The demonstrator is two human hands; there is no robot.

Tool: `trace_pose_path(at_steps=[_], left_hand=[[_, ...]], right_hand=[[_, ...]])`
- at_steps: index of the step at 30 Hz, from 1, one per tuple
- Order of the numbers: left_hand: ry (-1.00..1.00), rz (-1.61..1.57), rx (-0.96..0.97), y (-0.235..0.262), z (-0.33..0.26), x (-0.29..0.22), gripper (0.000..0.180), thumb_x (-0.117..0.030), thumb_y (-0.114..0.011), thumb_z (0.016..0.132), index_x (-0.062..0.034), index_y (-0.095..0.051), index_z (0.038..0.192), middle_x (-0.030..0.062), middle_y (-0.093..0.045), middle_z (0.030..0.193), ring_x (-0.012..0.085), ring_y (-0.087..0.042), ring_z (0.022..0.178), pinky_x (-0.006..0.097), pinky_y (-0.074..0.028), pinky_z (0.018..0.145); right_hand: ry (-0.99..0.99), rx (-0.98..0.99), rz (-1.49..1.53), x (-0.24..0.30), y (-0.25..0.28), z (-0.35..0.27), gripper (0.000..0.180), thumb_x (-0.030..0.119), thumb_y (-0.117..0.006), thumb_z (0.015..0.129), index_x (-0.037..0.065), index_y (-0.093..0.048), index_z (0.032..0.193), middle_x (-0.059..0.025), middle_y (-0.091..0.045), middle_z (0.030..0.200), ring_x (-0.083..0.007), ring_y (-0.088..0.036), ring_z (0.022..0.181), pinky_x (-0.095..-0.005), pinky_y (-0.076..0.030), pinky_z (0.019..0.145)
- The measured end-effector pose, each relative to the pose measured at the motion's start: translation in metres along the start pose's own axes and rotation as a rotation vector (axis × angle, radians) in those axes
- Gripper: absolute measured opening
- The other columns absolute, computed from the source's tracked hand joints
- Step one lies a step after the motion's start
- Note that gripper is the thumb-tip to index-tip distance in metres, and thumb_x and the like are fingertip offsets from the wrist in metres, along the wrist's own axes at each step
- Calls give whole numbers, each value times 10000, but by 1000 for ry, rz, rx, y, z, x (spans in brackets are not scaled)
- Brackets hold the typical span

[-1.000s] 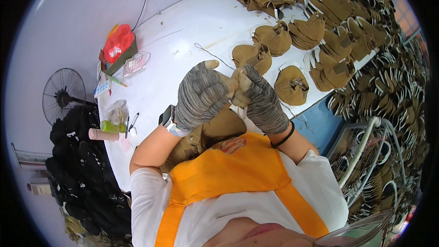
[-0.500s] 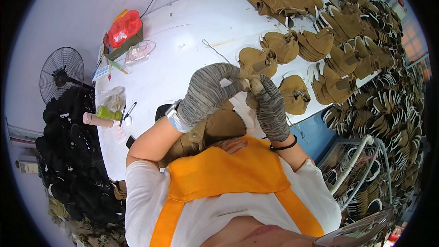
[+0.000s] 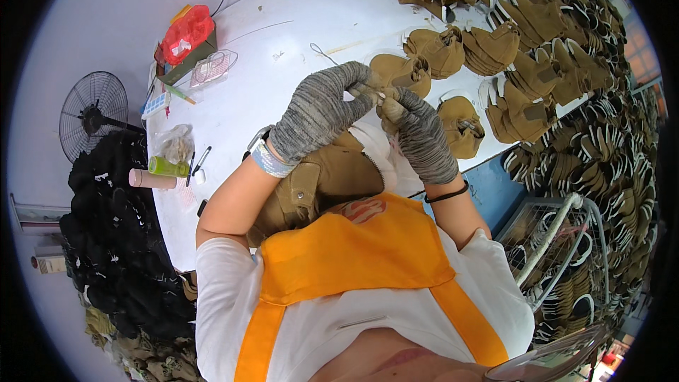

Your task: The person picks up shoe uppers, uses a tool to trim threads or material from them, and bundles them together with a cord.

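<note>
Both of my hands wear grey striped knit gloves with pale fingertips. My left hand [image 3: 322, 110] and my right hand [image 3: 419, 131] meet above the table, fingertips pinched together. Between them shows a tiny whitish bit, too small to name. Below my left wrist, against the orange apron [image 3: 353, 255], lies a brown boot upper [image 3: 304, 187] with a snap on a strap and a toothed, zipper-like edge. Just beyond my right hand sit a brown shoe upper [image 3: 399, 74] and another brown upper [image 3: 461, 127].
Stacked brown uppers [image 3: 523, 102] fill the right of the white table [image 3: 247, 49]. A wire basket [image 3: 552, 240] stands at its right. Pink bottle [image 3: 151, 179], green bottle [image 3: 168, 166], pens and a red-bagged box [image 3: 187, 46] lie left, beside a fan [image 3: 94, 110] and black pile [image 3: 120, 240].
My hands have come slightly lower relative to the table items, and the left fingers have turned so a gap shows between thumb and fingers. The whole view has shifted a little.
</note>
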State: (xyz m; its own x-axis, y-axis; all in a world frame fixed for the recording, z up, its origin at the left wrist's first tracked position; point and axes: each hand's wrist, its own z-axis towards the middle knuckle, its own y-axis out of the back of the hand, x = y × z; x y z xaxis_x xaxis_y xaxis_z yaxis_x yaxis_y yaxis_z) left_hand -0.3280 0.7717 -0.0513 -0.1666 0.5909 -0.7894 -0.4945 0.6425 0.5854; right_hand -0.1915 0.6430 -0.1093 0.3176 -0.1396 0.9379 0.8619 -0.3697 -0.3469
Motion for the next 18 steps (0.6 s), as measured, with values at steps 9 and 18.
trace_pose_path(at_steps=[9, 18], left_hand=[[-320, -110, -252, -14, -6, 4, 316, -25, -709, 827, -60, -640, 1134, 60, -638, 1002, 158, -600, 952, 285, -479, 886], [-113, -359, -184, -15, -9, -7, 176, -48, -688, 855, -42, -657, 1029, 48, -638, 1012, 150, -588, 960, 291, -467, 901]], right_hand=[[-156, 320, 538, -15, -3, 6, 430, 456, -517, 972, 36, -541, 1064, 41, -402, 764, -70, -346, 660, -218, -362, 616], [-164, 207, 542, 8, -14, 8, 362, 364, -628, 928, 36, -577, 1072, 25, -469, 769, -78, -373, 646, -228, -372, 601]])
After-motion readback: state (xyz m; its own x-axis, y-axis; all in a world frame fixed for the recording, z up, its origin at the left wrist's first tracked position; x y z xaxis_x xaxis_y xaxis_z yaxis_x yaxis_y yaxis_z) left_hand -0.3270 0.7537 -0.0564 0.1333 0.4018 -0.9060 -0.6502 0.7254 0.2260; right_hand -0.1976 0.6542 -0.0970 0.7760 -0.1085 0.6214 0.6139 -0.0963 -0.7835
